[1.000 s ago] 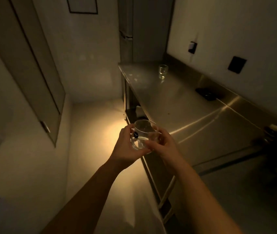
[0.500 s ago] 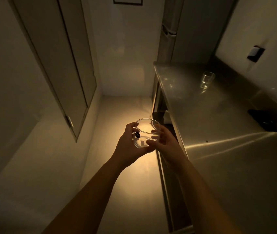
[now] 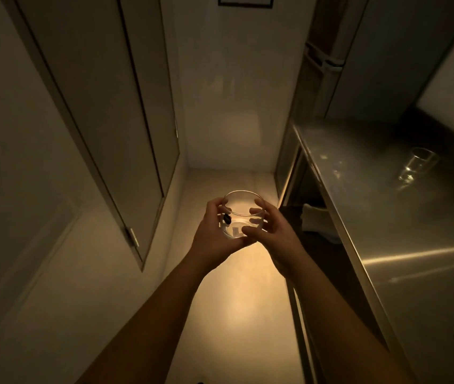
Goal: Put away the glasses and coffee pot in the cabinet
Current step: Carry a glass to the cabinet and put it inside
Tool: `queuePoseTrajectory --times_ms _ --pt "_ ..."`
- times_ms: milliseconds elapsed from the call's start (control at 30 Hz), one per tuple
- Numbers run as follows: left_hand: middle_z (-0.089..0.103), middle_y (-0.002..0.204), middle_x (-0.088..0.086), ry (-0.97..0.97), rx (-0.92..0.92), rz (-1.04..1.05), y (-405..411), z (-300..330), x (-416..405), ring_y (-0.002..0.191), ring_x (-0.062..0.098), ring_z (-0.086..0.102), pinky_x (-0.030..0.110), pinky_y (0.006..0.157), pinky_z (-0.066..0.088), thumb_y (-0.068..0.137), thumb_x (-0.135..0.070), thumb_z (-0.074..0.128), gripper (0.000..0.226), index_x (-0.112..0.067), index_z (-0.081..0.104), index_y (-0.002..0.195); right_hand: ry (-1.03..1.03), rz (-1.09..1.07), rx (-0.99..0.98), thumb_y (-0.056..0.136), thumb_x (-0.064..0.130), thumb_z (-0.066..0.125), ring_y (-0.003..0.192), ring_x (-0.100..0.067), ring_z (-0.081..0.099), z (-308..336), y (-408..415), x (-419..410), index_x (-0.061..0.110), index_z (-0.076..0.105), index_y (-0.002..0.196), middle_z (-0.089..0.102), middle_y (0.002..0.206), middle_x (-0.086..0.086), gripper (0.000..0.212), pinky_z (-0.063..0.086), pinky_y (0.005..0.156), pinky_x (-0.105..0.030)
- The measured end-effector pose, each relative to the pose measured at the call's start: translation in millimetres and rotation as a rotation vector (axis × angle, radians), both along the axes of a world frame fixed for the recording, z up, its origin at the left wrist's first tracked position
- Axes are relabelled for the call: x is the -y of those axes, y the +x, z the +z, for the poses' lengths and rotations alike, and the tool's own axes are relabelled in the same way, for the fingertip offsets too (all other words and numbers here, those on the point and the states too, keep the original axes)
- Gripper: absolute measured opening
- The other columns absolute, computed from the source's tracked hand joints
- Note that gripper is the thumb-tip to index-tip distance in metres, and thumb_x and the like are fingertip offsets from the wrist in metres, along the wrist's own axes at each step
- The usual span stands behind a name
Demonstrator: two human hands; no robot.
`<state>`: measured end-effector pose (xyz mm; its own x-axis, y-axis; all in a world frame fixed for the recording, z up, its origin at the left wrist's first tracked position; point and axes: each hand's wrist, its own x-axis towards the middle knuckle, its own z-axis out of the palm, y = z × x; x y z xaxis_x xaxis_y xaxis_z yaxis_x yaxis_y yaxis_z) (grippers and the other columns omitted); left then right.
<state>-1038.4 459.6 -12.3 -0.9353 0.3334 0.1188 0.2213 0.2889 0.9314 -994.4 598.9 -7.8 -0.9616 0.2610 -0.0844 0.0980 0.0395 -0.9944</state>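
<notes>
A short clear glass (image 3: 242,206) with a small dark sticker is held up over the floor in the middle of the view. My left hand (image 3: 214,234) grips its left side and underside. My right hand (image 3: 273,231) curls round its right side, fingertips on the wall of the glass. A second, taller clear glass (image 3: 417,165) stands on the steel counter (image 3: 403,239) at the right. The wall cabinet (image 3: 104,112) on the left has its doors closed. No coffee pot shows in this view.
A tall grey fridge-like unit (image 3: 386,56) stands at the counter's far end. Under the counter there is a lower shelf with a pale object (image 3: 317,220). A narrow lit floor strip (image 3: 237,300) runs between cabinet wall and counter.
The view has swung left toward the cabinet; the counter and second glass slid to the right edge. Both hands keep hold of the glass in front of me.
</notes>
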Motion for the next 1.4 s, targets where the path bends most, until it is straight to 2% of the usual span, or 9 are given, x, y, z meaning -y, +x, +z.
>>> queuePoseTrajectory --times_ms 100,200,400,600,767,1000,1133,1267,1400 --pt "0.051 0.127 -0.002 0.014 0.001 -0.002 -52.0 9.2 6.3 0.108 0.013 0.052 0.009 0.076 0.048 0.068 -0.021 0.086 0.083 -0.020 0.037 0.134 -0.008 0.009 -0.020 0.078 0.015 0.077 0.120 -0.020 0.049 8.0 -51.8 6.6 0.032 0.044 0.136 0.050 0.133 0.001 0.069 0.048 0.100 -0.041" --pt "0.051 0.126 -0.003 0.033 0.009 -0.007 -96.0 11.7 8.9 0.108 0.012 0.052 0.004 0.071 0.047 0.068 -0.021 0.086 0.082 -0.020 0.038 0.134 -0.004 0.016 -0.030 0.078 0.017 0.077 0.119 -0.019 0.051 11.5 -95.5 8.4 0.033 0.045 0.135 0.052 0.129 0.004 0.067 0.049 0.098 -0.040" --pt "0.052 0.125 -0.003 0.062 0.041 -0.022 -168.5 6.9 2.8 0.111 0.015 0.054 0.007 0.074 0.047 0.066 -0.019 0.087 0.084 -0.022 0.038 0.135 -0.004 0.011 -0.011 0.076 0.018 0.078 0.121 -0.020 0.050 9.3 -165.5 0.2 0.030 0.045 0.136 0.052 0.130 0.003 0.070 0.048 0.101 -0.044" --pt "0.053 0.131 -0.001 0.063 0.073 -0.043 -246.5 -2.6 -22.8 0.114 0.018 0.054 0.026 0.089 0.052 0.065 -0.023 0.088 0.089 -0.025 0.038 0.138 -0.004 0.014 0.007 0.076 0.021 0.078 0.121 -0.017 0.049 1.1 -238.9 -25.1 0.030 0.042 0.138 0.053 0.127 0.006 0.073 0.046 0.102 -0.042" --pt "0.052 0.131 -0.006 0.047 0.056 -0.080 -327.4 -4.2 -59.2 0.115 0.011 0.053 0.015 0.082 0.048 0.063 -0.028 0.089 0.090 -0.028 0.039 0.138 -0.018 0.006 -0.003 0.076 0.020 0.078 0.118 -0.016 0.051 0.6 -314.2 -60.8 0.031 0.044 0.136 0.055 0.123 0.007 0.070 0.047 0.102 -0.042" --pt "0.054 0.129 -0.006 0.045 0.010 -0.106 -457.4 10.6 -127.9 0.115 0.012 0.055 0.021 0.090 0.050 0.058 -0.029 0.091 0.087 -0.029 0.046 0.133 -0.015 0.001 -0.058 0.076 0.024 0.079 0.117 -0.014 0.055 10.6 -439.4 -128.8 0.038 0.048 0.128 0.058 0.122 0.010 0.062 0.049 0.100 -0.043" --pt "0.055 0.126 -0.011 0.050 0.015 -0.118 -516.4 17.6 -158.4 0.113 0.004 0.055 0.012 0.083 0.049 0.059 -0.026 0.091 0.085 -0.032 0.046 0.131 0.012 -0.001 -0.066 0.077 0.025 0.078 0.121 -0.013 0.051 15.7 -498.1 -160.2 0.039 0.045 0.131 0.054 0.128 0.010 0.065 0.049 0.098 -0.035" --pt "0.053 0.115 -0.026 0.063 0.038 -0.135 -564.3 22.5 -181.0 0.105 -0.009 0.053 0.003 0.074 0.044 0.061 -0.021 0.090 0.083 -0.036 0.042 0.128 0.005 -0.004 -0.074 0.077 0.023 0.078 0.121 -0.012 0.052 16.8 -546.5 -182.6 0.034 0.044 0.134 0.054 0.129 0.009 0.067 0.051 0.093 -0.027" --pt "0.052 0.122 -0.017 0.069 0.056 -0.153 -612.2 19.1 -204.4 0.112 0.004 0.053 0.006 0.076 0.046 0.063 -0.020 0.089 0.086 -0.030 0.041 0.134 0.024 -0.020 -0.065 0.077 0.023 0.077 0.121 -0.012 0.050 16.5 -592.0 -203.7 0.033 0.043 0.135 0.052 0.131 0.008 0.068 0.050 0.091 -0.025"
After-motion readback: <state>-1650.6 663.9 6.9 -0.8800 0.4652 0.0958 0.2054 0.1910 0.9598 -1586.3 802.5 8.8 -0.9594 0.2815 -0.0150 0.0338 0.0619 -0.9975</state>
